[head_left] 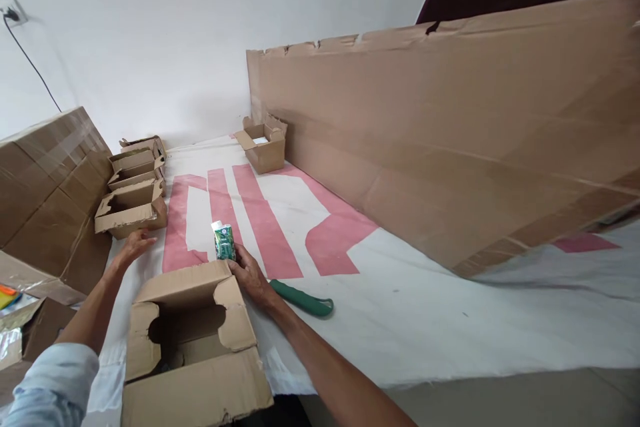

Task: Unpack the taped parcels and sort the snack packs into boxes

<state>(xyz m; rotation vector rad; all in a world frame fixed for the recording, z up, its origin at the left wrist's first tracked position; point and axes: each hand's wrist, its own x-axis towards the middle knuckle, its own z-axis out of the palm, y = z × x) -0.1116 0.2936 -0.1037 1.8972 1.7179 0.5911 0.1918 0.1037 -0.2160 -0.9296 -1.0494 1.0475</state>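
Observation:
My right hand (251,275) is closed round the lower part of a small green and white carton (225,241), which stands upright on the white and red cloth (400,293) just past an open cardboard box (193,340). My left hand (136,245) reaches out flat, fingers stretched, to the small open cardboard box (131,208) at the left, touching or almost touching its front. A pale blue sleeve covers my left upper arm.
A green-handled tool (303,300) lies on the cloth beside my right wrist. More small open boxes (136,163) stand behind the left one, another small box (264,143) at the back. A big cardboard sheet (450,140) leans on the right, a large taped box (45,180) on the left.

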